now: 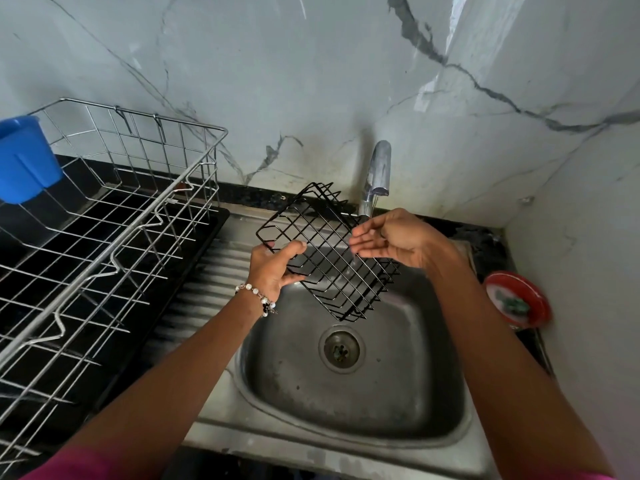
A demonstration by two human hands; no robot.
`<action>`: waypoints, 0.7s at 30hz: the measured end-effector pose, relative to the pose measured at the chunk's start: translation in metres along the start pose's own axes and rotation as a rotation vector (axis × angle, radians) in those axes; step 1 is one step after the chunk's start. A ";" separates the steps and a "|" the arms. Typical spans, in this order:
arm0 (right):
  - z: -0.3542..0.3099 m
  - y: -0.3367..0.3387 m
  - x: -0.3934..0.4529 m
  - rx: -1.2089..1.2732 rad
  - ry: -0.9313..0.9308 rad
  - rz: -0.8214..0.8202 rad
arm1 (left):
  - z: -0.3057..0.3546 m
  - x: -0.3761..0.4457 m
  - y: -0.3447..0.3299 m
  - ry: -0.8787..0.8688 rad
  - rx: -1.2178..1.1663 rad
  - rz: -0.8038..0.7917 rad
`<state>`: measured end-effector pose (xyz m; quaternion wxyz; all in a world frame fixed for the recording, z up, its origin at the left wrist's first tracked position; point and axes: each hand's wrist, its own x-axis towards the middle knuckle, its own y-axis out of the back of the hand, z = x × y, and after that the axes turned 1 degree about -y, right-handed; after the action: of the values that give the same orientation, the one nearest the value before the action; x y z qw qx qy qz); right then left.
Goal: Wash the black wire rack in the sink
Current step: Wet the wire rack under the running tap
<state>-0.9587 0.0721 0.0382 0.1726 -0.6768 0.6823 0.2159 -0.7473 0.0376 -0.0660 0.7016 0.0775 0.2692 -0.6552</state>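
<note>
Because it is only thin black wire welded into a grid, the rack (325,252) looks light and stiff, yet slick once wet, with gaps that fingers slip through. It hangs tilted above the sink (349,403), just under the tap (377,171), where a thin stream falls. The left hand (277,265) pinches the rack's near corner, thumb over the rim wire; the outer frame seems the soundest place to hold. The right hand (391,239) is open, palm cupped beside the far edge, gripping nothing. The steel surface around the basin is ribbed and looks wet. A silver dish rack (114,216) stands to the left, a red lid (517,299) to the right, marble walls close behind.
</note>
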 end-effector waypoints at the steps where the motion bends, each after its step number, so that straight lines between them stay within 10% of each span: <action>1: 0.000 0.003 0.001 0.020 0.004 0.062 | 0.001 -0.001 0.001 0.012 -0.020 0.000; 21: 0.003 0.005 0.007 0.072 0.029 0.093 | 0.001 0.001 0.015 0.014 -0.136 0.061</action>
<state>-0.9636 0.0673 0.0322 0.1768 -0.6408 0.7227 0.1894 -0.7323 0.0378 -0.0690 0.7229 0.0424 0.3157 -0.6132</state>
